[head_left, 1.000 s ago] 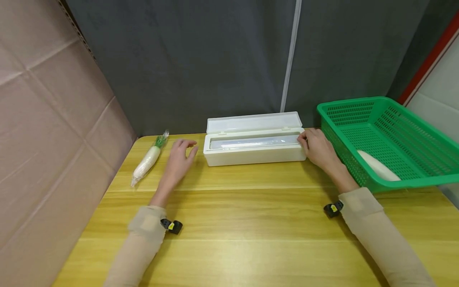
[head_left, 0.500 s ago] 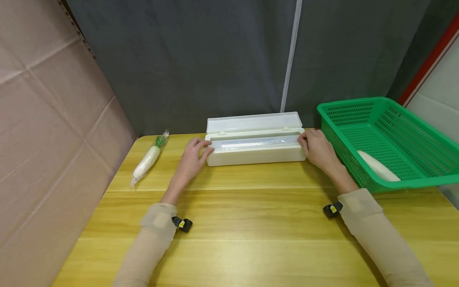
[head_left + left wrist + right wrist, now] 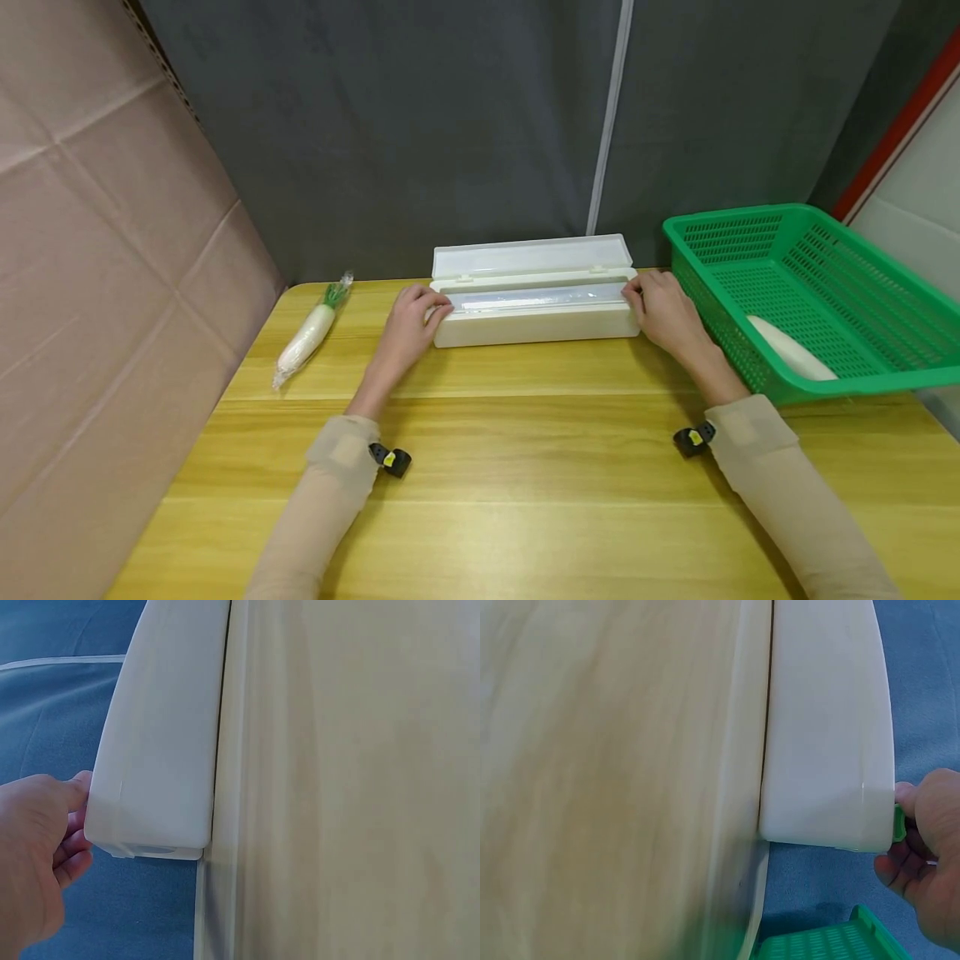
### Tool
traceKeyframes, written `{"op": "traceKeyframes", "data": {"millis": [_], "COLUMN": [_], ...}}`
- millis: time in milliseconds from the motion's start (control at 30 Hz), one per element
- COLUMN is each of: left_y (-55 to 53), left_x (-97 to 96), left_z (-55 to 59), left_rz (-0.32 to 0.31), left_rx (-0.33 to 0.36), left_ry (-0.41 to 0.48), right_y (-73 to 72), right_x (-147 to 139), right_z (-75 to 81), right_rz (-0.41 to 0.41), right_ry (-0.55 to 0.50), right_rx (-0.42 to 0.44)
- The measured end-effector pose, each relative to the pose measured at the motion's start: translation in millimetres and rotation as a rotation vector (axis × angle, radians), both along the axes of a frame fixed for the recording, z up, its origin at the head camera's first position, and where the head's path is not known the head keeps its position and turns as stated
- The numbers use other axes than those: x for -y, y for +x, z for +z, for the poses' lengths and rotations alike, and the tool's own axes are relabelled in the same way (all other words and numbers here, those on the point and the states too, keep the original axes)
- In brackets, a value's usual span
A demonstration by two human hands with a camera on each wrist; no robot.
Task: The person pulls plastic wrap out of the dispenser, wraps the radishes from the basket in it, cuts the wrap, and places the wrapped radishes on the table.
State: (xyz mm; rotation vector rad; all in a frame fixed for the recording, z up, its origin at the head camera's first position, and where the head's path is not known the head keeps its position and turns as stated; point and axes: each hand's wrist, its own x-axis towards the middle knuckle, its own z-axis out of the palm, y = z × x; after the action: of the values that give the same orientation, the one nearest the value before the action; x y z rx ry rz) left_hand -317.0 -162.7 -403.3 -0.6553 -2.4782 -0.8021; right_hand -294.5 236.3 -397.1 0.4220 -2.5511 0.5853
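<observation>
A white cling film box [image 3: 536, 327] stands at the back of the table with its clear lid [image 3: 532, 257] tipped back. Shiny cling film [image 3: 547, 296] lies in its long opening. At the left end of the opening, my left hand [image 3: 411, 323] pinches the film's edge between thumb and fingertips. My right hand [image 3: 665, 308] does likewise at the right end. The right wrist view shows a small green piece [image 3: 899, 823] by that thumb, against the box's top edge. The film between the fingertips is too small to make out. A wrapped white radish [image 3: 306, 340] lies left of my left hand.
A green basket [image 3: 757, 358] stands close on the right, beside my right forearm, with a white radish [image 3: 791, 348] in it. A dark grey curtain [image 3: 420, 150] hangs behind the table [image 3: 495, 475]. A pink cloth wall [image 3: 112, 292] is at the left.
My left hand has moved right, from beside the box to its left end, and its fingertips have closed there. My right hand has stayed at the right end.
</observation>
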Motion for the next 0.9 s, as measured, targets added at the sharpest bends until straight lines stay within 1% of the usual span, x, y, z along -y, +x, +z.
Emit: {"op": "traceKeyframes", "data": {"millis": [300, 567, 733, 900], "left_y": [-2.7, -7.7, -10.3, -12.5], "left_x": [-2.6, -3.9, -5.9, -7.8], "left_z": [1.9, 3.3, 6.4, 8.5], "left_rz": [0.013, 0.012, 0.032, 0.050], "left_rx": [-0.026, -0.085, -0.085, -0.063], "left_ry": [-0.039, -0.031, -0.040, -0.038], "right_y": [1.1, -0.3, -2.6, -7.2], "right_x": [1.1, 0.8, 0.8, 2.0], "right_z": [1.3, 3.7, 6.9, 8.9], "right_rz": [-0.009, -0.012, -0.019, 0.015], "right_ry": [-0.013, -0.001, 0.003, 0.004], "right_rx": [0.000, 0.003, 0.023, 0.000]}}
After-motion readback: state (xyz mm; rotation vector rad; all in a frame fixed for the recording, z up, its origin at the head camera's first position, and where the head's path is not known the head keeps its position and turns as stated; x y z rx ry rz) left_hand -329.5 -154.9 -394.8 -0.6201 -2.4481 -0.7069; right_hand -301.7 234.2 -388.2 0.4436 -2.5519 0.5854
